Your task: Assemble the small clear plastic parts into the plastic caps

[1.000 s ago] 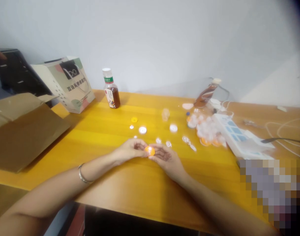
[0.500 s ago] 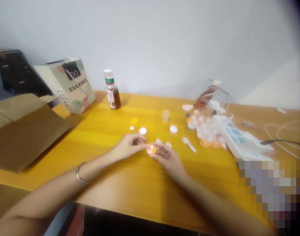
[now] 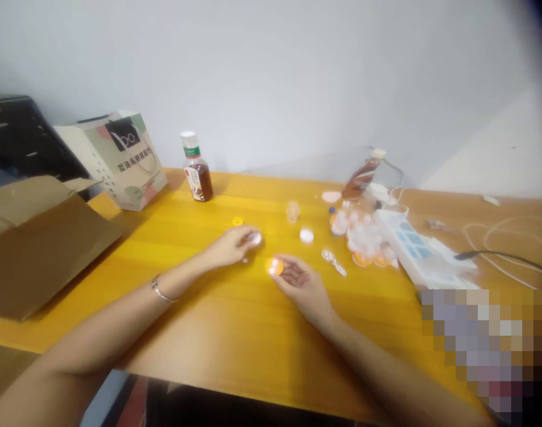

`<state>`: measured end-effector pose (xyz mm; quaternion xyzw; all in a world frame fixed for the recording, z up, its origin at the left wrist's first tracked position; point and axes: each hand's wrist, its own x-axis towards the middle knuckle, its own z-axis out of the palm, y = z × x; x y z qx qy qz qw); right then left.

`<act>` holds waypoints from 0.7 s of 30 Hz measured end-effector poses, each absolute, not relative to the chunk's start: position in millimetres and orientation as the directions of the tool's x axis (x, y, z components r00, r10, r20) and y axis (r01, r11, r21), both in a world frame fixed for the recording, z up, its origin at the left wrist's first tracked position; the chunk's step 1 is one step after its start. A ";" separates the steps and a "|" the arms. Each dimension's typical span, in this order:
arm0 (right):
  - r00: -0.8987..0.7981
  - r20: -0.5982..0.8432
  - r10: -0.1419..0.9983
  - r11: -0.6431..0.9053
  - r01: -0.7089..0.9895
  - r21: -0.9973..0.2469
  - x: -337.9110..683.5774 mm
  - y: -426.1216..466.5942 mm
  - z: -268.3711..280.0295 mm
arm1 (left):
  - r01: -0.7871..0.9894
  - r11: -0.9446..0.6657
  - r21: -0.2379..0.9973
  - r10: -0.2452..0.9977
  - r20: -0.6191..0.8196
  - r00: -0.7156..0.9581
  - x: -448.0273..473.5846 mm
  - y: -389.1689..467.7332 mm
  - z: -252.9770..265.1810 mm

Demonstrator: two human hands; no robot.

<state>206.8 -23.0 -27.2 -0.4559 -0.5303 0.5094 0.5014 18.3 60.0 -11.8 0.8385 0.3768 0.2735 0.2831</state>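
Observation:
My right hand [image 3: 300, 281] pinches a small orange disc [image 3: 271, 266] with white pieces on it, just above the table. To its left, my left hand [image 3: 234, 244] has thumb and fingers closed on a round white disc [image 3: 255, 238]; whether it is lifted off the table I cannot tell. A tiny white piece [image 3: 245, 260] lies below that hand. Behind it is a yellow disc [image 3: 238, 221]. Another white disc [image 3: 306, 236], a clear cup-like piece [image 3: 293, 212] and a flat white perforated strip [image 3: 333, 262] lie beyond and right of my right hand.
A cardboard box [image 3: 44, 255] and a paper bag [image 3: 128, 160] stand at left. A drink bottle [image 3: 197, 172] is upright near the wall; another bottle [image 3: 362, 175] leans at right. Nearby are a heap of clear and orange pieces [image 3: 364, 234], a white tray-like box [image 3: 413, 240] and cables [image 3: 497, 237].
My left hand has left the orange disc and moved up and left to the white disc, taking hold of it. My right hand keeps the orange disc. The view has shifted slightly.

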 end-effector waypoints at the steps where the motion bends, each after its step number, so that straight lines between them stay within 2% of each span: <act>1: -0.070 0.079 0.994 0.078 -0.017 -0.997 207.4 -23.4 -25.8 | 0.376 -0.465 0.802 0.800 0.198 0.567 17.0 54.2 -7.7; 3: -0.050 0.098 0.994 0.099 0.008 -0.995 208.5 -24.1 -22.7 | 0.189 -0.299 0.935 0.779 0.125 0.615 14.9 41.2 -0.7; 5: -0.038 0.119 0.992 0.120 0.031 -0.992 209.3 -24.9 -19.8 | 0.075 -0.218 0.973 0.762 0.121 0.636 14.7 29.1 3.6; 8: -0.033 0.158 0.987 0.159 0.068 -0.985 210.2 -26.1 -17.9 | -0.003 -0.175 0.985 0.767 0.138 0.626 18.1 16.8 5.4; 12: -0.035 0.223 0.974 0.226 0.134 -0.965 212.1 -26.5 -20.5 | -0.013 -0.146 0.989 0.786 0.124 0.606 23.5 12.0 5.3; 21: -0.078 0.331 0.940 0.340 0.249 -0.907 214.8 -23.6 -26.8 | 0.110 -0.175 0.978 0.810 0.080 0.580 26.1 14.7 2.2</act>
